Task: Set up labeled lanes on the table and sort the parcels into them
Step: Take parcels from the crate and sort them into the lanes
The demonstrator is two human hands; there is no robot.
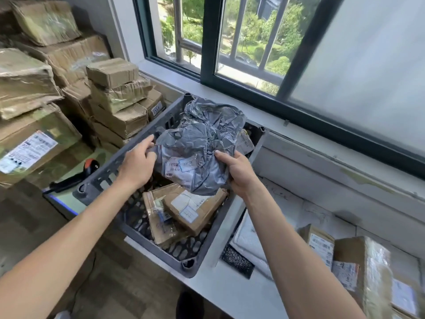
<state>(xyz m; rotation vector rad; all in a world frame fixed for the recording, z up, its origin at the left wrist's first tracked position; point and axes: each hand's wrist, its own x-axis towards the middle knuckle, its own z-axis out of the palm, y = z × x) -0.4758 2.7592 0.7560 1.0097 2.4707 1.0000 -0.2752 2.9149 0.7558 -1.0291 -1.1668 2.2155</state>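
One bag [202,143], perhaps three crated boxes [195,214]

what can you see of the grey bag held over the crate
The grey mailer bag is soft, glossy plastic, heavily crumpled and bulging. A white shipping label faces up on its lower front, its print too blurred to read. It is held above the dark slotted crate: the left hand pinches its left edge, the right hand grips its right side, thumb on top.

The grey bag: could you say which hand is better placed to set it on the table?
Probably right: the right hand grips the grey bag nearest the table; left hand grips opposite.
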